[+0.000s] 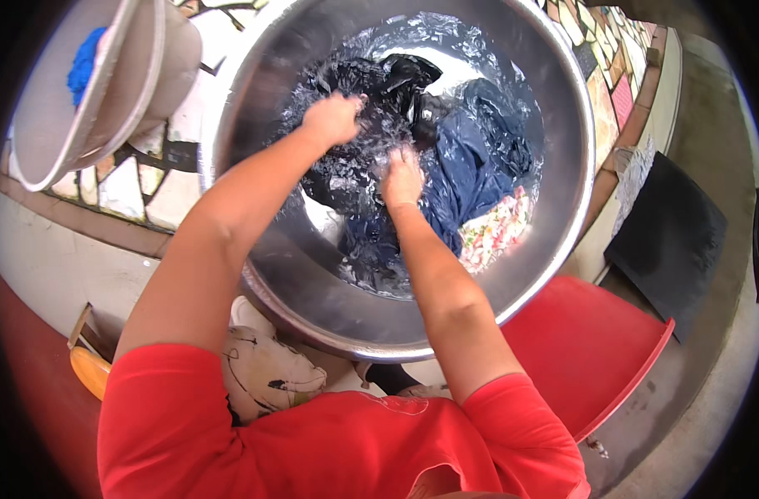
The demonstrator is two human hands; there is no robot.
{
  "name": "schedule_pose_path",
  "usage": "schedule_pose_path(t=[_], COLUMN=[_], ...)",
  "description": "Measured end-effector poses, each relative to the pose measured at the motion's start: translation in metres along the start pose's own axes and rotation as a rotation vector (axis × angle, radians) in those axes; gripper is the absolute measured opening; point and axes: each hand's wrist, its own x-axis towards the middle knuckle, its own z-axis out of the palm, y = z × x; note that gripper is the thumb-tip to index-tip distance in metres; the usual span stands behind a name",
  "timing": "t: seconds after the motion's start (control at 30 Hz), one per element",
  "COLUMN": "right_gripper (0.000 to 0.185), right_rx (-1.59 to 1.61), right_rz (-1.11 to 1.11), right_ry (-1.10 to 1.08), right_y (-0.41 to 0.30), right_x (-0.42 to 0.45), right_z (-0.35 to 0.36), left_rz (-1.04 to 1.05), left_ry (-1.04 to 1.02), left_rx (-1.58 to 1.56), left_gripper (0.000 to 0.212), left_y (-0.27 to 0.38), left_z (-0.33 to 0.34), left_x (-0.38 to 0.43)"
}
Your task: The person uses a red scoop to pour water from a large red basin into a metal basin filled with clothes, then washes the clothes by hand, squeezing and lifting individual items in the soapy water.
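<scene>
A large round metal basin [329, 312] holds water and several wet garments. My left hand [334, 118] is closed and blurred, over dark wet cloth [354, 75] at the basin's left middle; whether it grips the cloth is hard to tell. To its right and nearer me, my right hand [404, 176] touches the water beside the dark cloth, its fingertips blurred by splashing. Navy blue cloth [467, 168] lies just right of that hand. A floral pink and white cloth [495, 234] rests against the basin's lower right wall.
At the upper left, pale tubs [130, 125] stand tilted, with a blue cloth [88, 65] in one. A red plastic tub or tray [579, 349] is at the lower right, near a black sheet [672, 237]. Stone-mosaic paving [127, 187] surrounds the basin's far side.
</scene>
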Motion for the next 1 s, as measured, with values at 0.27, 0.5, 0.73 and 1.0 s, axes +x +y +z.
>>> schedule_pose_path(t=[0.27, 0.5, 0.73, 1.0], right_gripper=[0.02, 0.018, 0.019, 0.041], right_rx=[0.425, 0.705, 0.549, 0.921], right_rz=[-0.459, -0.509, -0.539, -0.286], right_ry=[0.262, 0.647, 0.37, -0.06], right_y=[0.021, -0.049, -0.08, -0.114], right_x=[0.001, -0.02, -0.009, 0.007], right_z=[-0.143, -0.353, -0.29, -0.118], left_rz=[0.155, 0.824, 0.275, -0.026], left_ry=[0.069, 0.844, 0.6, 0.265], left_rx=[-0.407, -0.908, -0.463, -0.386], left_gripper=[0.038, 0.032, 0.04, 0.046], left_y=[0.012, 0.082, 0.02, -0.023], left_z=[-0.07, -0.193, -0.161, -0.081], left_x=[-0.073, -0.097, -0.069, -0.084])
